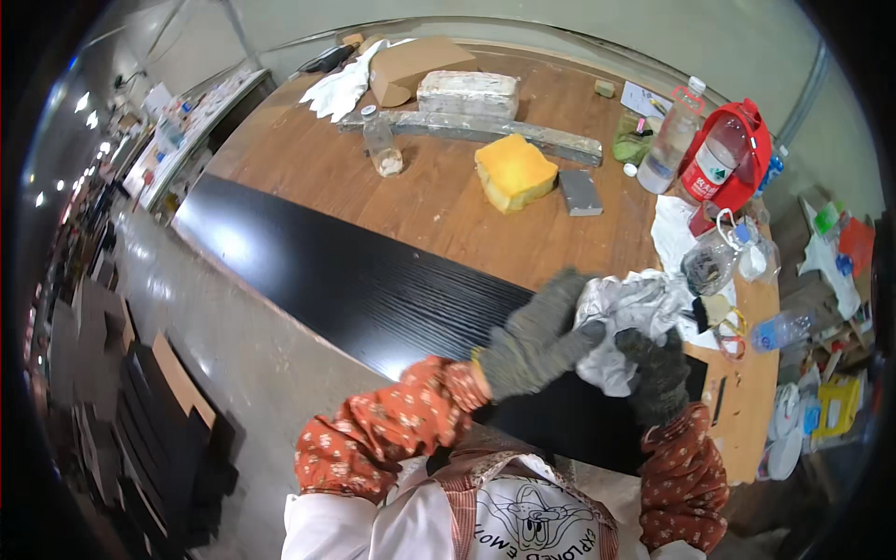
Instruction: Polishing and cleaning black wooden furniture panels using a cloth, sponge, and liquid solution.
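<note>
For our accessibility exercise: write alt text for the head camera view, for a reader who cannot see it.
Seen from above, a person's grey-gloved left hand and right hand hold a crumpled white cloth over a long black board on a wooden table. Farther back lie a yellow sponge, a grey block and plastic bottles.

Long black wood-grain board [364, 280] lying along near edge of brown wooden worktable [308, 159]. Behind it, yellow foam sponge block [514, 172], with small grey sanding block [580, 192] just right. Farther back, clear plastic bottle [381, 142] left, whitish brick-shaped block [468, 93] beyond. Crumpled grey-white rag [625, 322] over board's right end, between both gloved hands.
</note>
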`<state>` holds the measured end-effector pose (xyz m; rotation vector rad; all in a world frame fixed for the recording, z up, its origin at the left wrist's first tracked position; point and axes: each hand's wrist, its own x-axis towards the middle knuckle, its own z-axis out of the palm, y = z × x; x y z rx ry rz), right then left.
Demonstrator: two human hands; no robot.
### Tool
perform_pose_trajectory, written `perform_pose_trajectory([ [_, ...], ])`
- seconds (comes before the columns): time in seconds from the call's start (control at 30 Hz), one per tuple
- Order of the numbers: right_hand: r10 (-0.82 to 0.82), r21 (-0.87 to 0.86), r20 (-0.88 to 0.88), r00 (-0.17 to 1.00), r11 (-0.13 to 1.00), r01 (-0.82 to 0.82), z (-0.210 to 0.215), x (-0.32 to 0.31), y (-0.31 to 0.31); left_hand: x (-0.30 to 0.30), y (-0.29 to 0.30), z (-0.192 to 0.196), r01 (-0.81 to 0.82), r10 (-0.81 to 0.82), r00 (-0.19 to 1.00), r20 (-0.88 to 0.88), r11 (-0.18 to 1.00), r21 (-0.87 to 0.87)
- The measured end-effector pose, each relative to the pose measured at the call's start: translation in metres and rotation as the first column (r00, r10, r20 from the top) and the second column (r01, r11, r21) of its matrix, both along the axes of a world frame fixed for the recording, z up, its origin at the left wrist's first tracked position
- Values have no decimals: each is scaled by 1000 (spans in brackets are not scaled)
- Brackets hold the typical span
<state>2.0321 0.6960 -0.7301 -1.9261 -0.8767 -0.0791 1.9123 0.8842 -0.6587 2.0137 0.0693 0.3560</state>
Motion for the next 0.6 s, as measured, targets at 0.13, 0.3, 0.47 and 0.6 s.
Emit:
perform_pose_trajectory([
  [0.13,-123,-346,-214,969,937,42,101,-42,39,-16,186,-27,-118,117,992,39,992,38],
  [0.3,90,-428,504,859,890,158,109,-72,76,0,427,-77,-565,568,822,38,822,-74],
  [0.47,-39,-338,223,974,934,115,85,-75,97,62,476,-96,-551,509,791,339,834,34],
  [0.6,85,-637,163,983,770,39,63,-118,83,78,500,-114,-556,484,743,462,831,24],
])
